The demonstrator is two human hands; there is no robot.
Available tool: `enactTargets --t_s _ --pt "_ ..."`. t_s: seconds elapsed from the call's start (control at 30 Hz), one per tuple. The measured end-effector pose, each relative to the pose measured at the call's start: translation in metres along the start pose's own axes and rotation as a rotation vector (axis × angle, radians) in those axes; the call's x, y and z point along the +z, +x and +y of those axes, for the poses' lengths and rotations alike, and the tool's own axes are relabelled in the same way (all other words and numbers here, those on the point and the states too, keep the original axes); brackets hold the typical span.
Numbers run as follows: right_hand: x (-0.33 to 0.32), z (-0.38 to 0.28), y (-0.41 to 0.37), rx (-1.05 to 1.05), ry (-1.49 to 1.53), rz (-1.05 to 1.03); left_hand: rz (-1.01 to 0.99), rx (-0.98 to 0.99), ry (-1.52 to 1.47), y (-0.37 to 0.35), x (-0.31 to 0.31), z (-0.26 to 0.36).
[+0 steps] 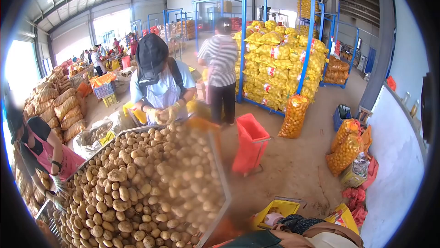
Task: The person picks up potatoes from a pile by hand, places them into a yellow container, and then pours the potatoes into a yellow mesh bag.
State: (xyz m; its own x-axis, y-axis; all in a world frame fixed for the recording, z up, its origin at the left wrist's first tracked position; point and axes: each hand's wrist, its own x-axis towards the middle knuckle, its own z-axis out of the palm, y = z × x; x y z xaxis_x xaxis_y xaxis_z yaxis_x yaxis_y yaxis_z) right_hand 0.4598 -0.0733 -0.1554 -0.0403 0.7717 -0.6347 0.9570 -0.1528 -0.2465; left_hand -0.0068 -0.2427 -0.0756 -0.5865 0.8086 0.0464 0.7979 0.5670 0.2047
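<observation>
My right hand (pixel 273 218), in a pale pinkish glove below a dark dotted sleeve, is over a yellow crate (pixel 293 207) at the bottom of the view. It is small and partly hidden by the crate's rim, and I cannot tell whether its fingers hold anything. My left hand is out of view. To the left, a metal-rimmed table (pixel 221 174) is heaped with loose potatoes (pixel 121 193). The part of the heap nearest the table's right edge looks blurred.
Across the table, a person in a dark cap (pixel 158 74) handles potatoes with gloved hands; another in a pink apron (pixel 50 149) reaches in from the left. A red bin (pixel 252 142) and a full net sack (pixel 293 116) stand before stacked yellow sacks (pixel 275 64). More sacks (pixel 343 147) line the right wall.
</observation>
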Motion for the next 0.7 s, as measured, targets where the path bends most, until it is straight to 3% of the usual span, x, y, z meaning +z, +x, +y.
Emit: enactTargets --t_s 0.47,0.57,0.63,0.7 --pt "-0.004 -0.022 0.026 0.086 -0.109 -0.065 -0.053 -0.016 -0.052 -0.001 -0.006 -0.001" --pt "-0.043 -0.071 -0.002 0.102 0.124 0.024 -0.074 -0.022 -0.065 -0.001 -0.009 -0.002" --pt "-0.043 -0.083 0.013 -0.038 0.181 0.192 -0.088 -0.026 -0.059 -0.001 -0.012 -0.001" --pt "-0.046 -0.1 0.029 -0.184 0.218 0.314 0.028 0.019 -0.094 -0.002 -0.007 -0.003"
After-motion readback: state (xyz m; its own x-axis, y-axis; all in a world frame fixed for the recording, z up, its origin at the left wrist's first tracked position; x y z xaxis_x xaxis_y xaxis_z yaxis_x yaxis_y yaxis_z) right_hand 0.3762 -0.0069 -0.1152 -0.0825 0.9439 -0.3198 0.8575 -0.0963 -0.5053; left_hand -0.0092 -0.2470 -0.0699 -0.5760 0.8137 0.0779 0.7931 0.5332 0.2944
